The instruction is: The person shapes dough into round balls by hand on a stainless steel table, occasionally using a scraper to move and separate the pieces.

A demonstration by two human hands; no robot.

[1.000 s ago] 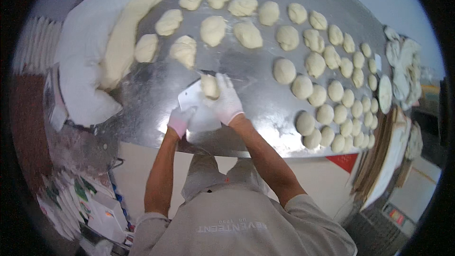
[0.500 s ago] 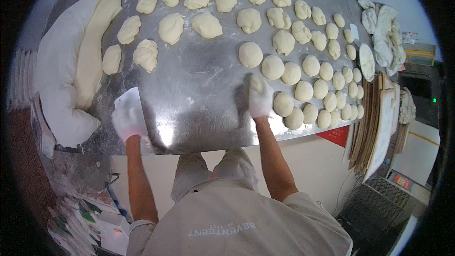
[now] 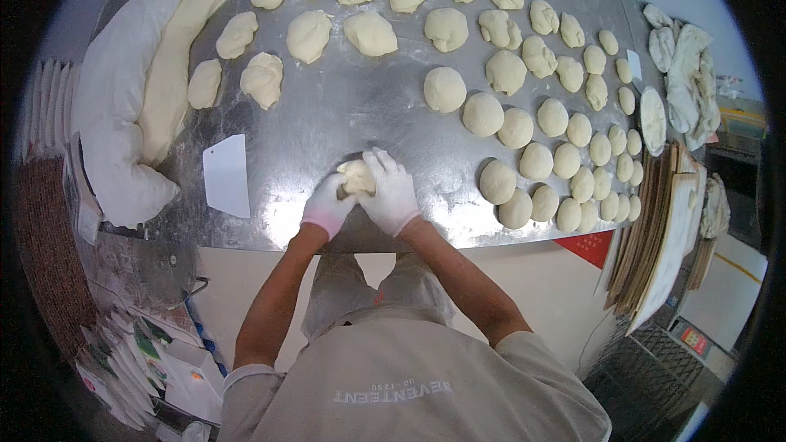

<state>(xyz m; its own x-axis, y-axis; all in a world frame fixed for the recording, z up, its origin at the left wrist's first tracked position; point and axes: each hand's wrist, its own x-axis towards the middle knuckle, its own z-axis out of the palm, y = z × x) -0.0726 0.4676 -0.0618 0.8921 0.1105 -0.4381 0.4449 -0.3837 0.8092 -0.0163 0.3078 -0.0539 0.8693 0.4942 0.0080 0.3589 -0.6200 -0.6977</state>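
Near the front edge of the metal table, a piece of dough (image 3: 357, 178) is cupped between my two gloved hands. My left hand (image 3: 328, 203) curls round its left side. My right hand (image 3: 390, 189) wraps its right side, fingers over the top. Both hands partly cover the dough. A white flat scraper (image 3: 226, 176) lies on the table left of my left hand, touched by neither hand. Smooth round dough balls (image 3: 497, 182) stand in rows to the right. Rougher dough pieces (image 3: 309, 36) lie farther back, and a long dough mass (image 3: 168, 74) sits at the left, partly under a white cloth (image 3: 115, 106).
The steel table (image 3: 327, 127) has flour dusted on it. Past its right end are a crumpled cloth (image 3: 689, 74), a white oval dish (image 3: 652, 121) and upright boards (image 3: 647, 229). Stacked bags (image 3: 123, 381) and a white box (image 3: 190, 376) stand at lower left.
My left hand has let go of the scraper, which now lies on the table. Both hands have come together at the front middle, round a piece of dough. The view has shifted slightly.
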